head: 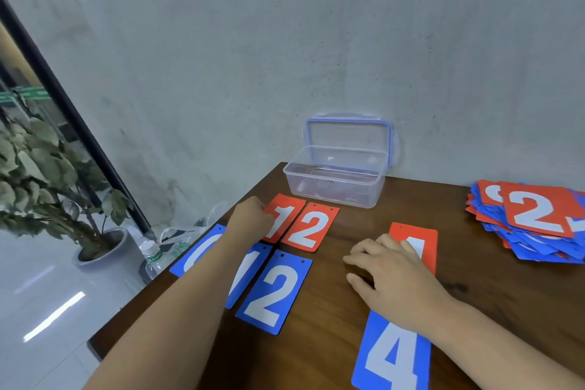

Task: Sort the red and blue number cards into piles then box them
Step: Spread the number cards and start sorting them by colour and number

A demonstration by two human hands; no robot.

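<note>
Left hand (250,215), fingers curled, pinches red 1 (286,215) at ten o'clock, likely squaring it beside red 2 (311,226); right hand (389,269) lies flat, gripping nothing, steadying red 4 (421,244).

Far row, flat: red rectangular card 1 (288,215), red card 2 (309,227), red card 4 (424,241); near row: blue card 0 (193,254), blue card 1 (253,266), blue card 2 (274,291), blue card 4 (392,358). Unsorted red-and-blue card stack (535,218) lies far right. Clear plastic box (335,191), lid raised, stands behind the red row.
</note>
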